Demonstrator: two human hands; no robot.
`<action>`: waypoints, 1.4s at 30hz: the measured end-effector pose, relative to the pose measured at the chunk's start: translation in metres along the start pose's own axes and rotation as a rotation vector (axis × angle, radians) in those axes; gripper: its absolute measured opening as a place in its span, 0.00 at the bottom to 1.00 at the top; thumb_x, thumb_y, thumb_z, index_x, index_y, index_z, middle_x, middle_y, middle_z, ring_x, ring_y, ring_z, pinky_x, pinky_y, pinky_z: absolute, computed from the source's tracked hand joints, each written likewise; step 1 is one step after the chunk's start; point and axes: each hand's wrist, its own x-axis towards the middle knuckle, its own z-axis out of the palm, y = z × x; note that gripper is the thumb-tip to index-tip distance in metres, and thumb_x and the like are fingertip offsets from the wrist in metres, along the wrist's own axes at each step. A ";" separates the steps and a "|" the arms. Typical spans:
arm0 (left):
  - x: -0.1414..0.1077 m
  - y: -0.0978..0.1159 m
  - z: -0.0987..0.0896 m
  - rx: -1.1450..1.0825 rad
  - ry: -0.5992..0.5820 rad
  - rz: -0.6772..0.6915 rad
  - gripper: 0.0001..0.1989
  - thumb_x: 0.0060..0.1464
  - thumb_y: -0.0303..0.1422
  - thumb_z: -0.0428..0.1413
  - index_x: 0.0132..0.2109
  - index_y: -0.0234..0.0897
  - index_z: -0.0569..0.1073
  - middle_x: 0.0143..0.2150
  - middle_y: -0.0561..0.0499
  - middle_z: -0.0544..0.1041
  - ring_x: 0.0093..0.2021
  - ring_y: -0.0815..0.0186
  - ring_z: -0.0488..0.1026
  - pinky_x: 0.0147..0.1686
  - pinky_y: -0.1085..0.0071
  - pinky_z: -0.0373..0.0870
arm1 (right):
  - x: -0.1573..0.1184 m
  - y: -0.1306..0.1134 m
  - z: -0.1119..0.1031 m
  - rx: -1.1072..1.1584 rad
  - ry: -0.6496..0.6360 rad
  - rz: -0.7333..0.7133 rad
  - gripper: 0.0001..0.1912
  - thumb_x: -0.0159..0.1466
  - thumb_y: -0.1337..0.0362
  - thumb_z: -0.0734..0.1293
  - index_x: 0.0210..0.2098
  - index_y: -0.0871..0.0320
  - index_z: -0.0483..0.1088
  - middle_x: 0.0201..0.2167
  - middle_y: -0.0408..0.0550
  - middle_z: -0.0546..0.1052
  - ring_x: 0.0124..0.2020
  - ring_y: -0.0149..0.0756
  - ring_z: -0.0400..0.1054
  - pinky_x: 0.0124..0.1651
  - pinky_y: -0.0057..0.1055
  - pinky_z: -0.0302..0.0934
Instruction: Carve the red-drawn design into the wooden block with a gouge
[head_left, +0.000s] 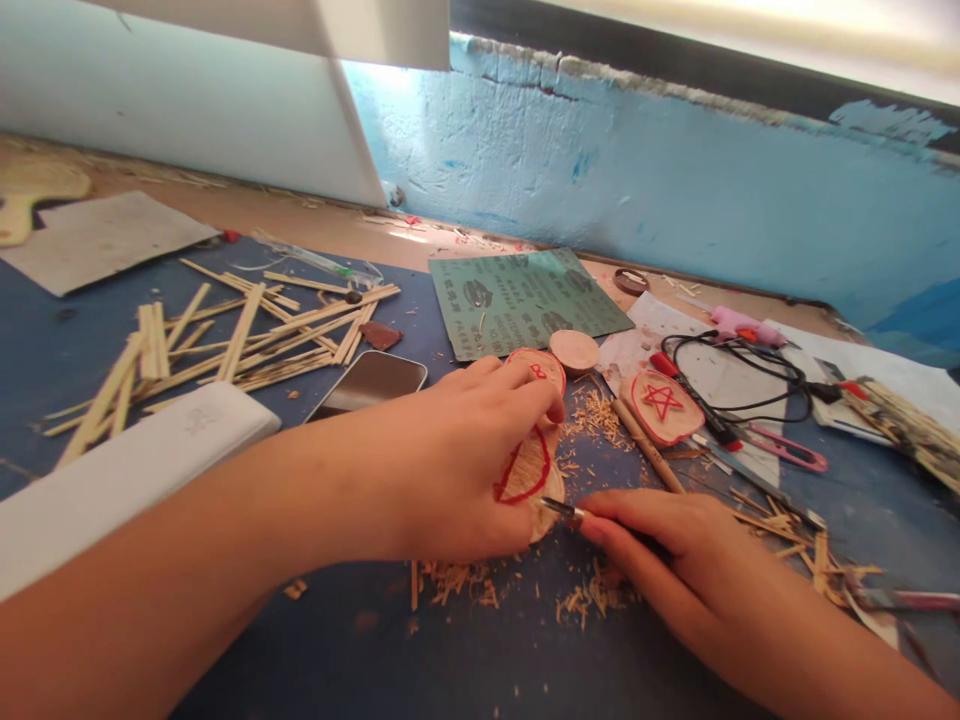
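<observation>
My left hand (pixel 465 460) grips a round wood slice (pixel 553 500) from above, its fingers curled over the far and near edges. A red curved outline is marked on the slice's face, partly hidden by the hand. Held in my right hand (pixel 660 550) is a carving knife (pixel 562 508), its metal tip at the slice's right edge. The knife's handle is mostly covered by the fingers. Pale wood shavings (pixel 596 595) lie around the slice. Just beyond my left fingers sits another wood slice with red marking (pixel 536 368), and a plain wood disc (pixel 574 352) is beside it.
Green sandpaper (pixel 525 300) lies at the back. On the left are thin wooden sticks (pixel 247 340), a phone (pixel 371 385) and a white box (pixel 135 480). A star-marked slice (pixel 663 405), black cable (pixel 739 370), pink glue gun (pixel 746 325) and pink cutter (pixel 787 447) are on the right.
</observation>
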 end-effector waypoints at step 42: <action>0.022 -0.005 0.010 -0.779 0.340 -0.082 0.15 0.61 0.25 0.62 0.54 0.36 0.81 0.49 0.48 0.88 0.50 0.59 0.85 0.52 0.65 0.80 | -0.014 0.012 -0.008 -0.180 0.133 -0.271 0.17 0.78 0.65 0.65 0.62 0.42 0.72 0.51 0.39 0.84 0.49 0.29 0.80 0.51 0.26 0.74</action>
